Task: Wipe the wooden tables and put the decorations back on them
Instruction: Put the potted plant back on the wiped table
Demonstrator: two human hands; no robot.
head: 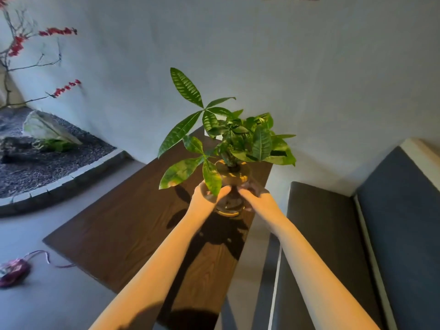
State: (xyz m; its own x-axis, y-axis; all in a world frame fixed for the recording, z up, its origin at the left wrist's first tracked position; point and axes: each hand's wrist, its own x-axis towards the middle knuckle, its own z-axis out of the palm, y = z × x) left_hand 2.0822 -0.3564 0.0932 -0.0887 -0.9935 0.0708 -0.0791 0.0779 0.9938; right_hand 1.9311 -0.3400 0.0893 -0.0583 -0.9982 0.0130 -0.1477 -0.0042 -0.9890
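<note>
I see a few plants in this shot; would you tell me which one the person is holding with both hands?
The leafy green plant in the glass vase over the wooden table, gripped by the left hand and right hand. The red-flowered branches stand untouched at far left.

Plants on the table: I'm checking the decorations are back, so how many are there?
1: the plant in a glass vase, held by both hands toward the table's far end. None hidden.

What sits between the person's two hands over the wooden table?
In the head view, the glass vase of the green plant sits between the left hand and right hand, both gripping it above the wooden table.
</note>
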